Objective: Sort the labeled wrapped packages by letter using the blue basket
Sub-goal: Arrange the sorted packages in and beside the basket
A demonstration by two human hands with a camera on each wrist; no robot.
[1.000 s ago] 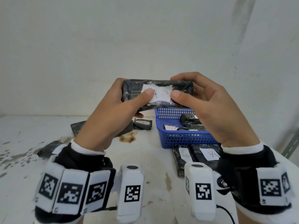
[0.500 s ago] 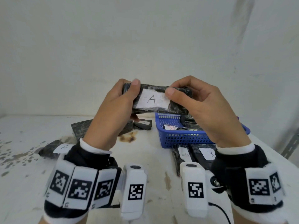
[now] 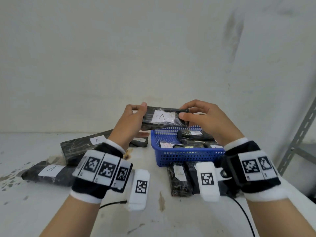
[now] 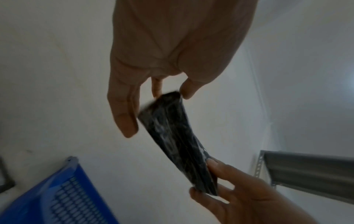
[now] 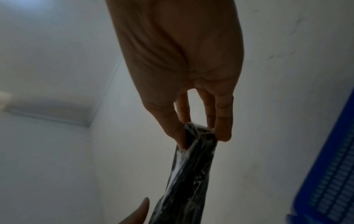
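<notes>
I hold a black wrapped package [image 3: 164, 118] with a white label marked A in the air above the blue basket [image 3: 188, 155]. My left hand [image 3: 135, 117] pinches its left end, my right hand [image 3: 193, 113] pinches its right end. The left wrist view shows the package [image 4: 178, 139] edge-on between the left hand [image 4: 153, 97] and the right hand's fingers [image 4: 220, 171]. In the right wrist view the right hand [image 5: 201, 131] grips the package's end [image 5: 191, 166]. Several wrapped packages lie inside the basket.
Two packages marked A [image 3: 85, 146] [image 3: 49, 173] lie on the white table at left. A small package [image 3: 139, 141] sits behind my left wrist. More packages [image 3: 179, 178] lie in front of the basket. A grey metal shelf post [image 3: 297, 137] stands at right.
Both hands moved the package forward and lower, and turned it so the A label faces me plainly. My thumbs slid off the label toward the ends.
</notes>
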